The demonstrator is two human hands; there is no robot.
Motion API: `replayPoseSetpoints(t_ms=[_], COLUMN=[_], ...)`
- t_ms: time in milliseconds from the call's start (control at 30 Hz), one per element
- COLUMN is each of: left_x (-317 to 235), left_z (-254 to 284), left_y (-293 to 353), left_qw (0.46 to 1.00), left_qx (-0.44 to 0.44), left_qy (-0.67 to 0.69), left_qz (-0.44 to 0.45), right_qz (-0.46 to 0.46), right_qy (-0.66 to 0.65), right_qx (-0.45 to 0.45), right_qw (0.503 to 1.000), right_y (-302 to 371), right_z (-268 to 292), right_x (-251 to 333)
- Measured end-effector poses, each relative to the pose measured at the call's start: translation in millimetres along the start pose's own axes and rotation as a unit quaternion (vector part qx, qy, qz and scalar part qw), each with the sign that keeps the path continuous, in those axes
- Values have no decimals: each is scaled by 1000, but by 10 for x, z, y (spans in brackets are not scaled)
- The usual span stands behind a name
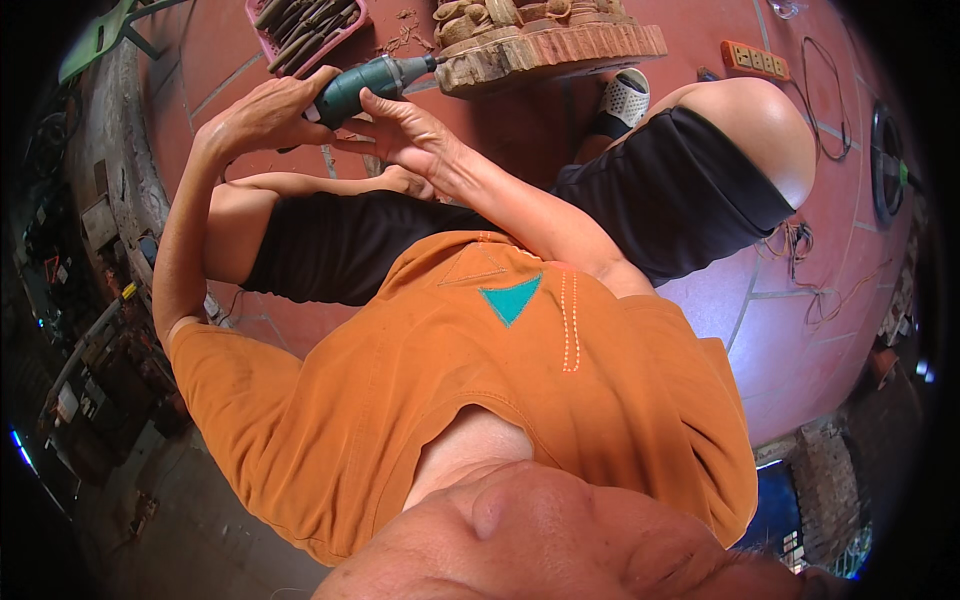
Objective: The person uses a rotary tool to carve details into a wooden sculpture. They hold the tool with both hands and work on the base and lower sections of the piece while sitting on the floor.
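A dark green handheld rotary tool (360, 92) with a grey nose is held up in front of my left knee, its nose pointing right. My left hand (265, 112) is closed around its rear end. Just below the tool is my right hand (412, 138), its fingers stretched out and the thumb against the green body. To the right of the nose stands a wood carving (552, 50) on a thick slab with a rough edge. Its upper part is cut off by the picture's edge.
A pink basket (362, 18) of slim, dark stick-like tools (305, 30) sits at the far left, near wood shavings (405, 38). At the right are an orange power strip (755, 60), loose cables (825, 150) and a black ring (887, 165). A weathered log (130, 140) lies on the left.
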State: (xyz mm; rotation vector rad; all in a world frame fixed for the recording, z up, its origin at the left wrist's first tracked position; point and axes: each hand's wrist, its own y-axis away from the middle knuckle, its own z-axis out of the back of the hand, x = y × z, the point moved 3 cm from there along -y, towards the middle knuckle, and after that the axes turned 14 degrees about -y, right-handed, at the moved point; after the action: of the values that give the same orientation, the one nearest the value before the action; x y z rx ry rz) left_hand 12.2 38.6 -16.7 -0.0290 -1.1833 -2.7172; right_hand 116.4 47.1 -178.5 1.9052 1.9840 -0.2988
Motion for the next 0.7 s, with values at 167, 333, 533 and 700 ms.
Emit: replayPoseSetpoints(t_ms=[167,333,533,700], left_x=[-27,77,24,87], left_z=[38,-89,-18,-94], left_y=[5,-19,-25,-29], left_qw=[1000,998,1000,1000], left_qx=[15,-48,14,-13], left_qy=[7,2,-11,6], left_qz=[6,-39,-10,-28], right_qz=[3,1,3,6], right_qy=[5,-8,-7,-5], right_qx=[-4,1,-4,-3], right_qw=[1000,1000,1000,1000], right_y=[27,41,51,58], right_z=[-11,-37,-34,-46], right_x=[8,-3,2,-6])
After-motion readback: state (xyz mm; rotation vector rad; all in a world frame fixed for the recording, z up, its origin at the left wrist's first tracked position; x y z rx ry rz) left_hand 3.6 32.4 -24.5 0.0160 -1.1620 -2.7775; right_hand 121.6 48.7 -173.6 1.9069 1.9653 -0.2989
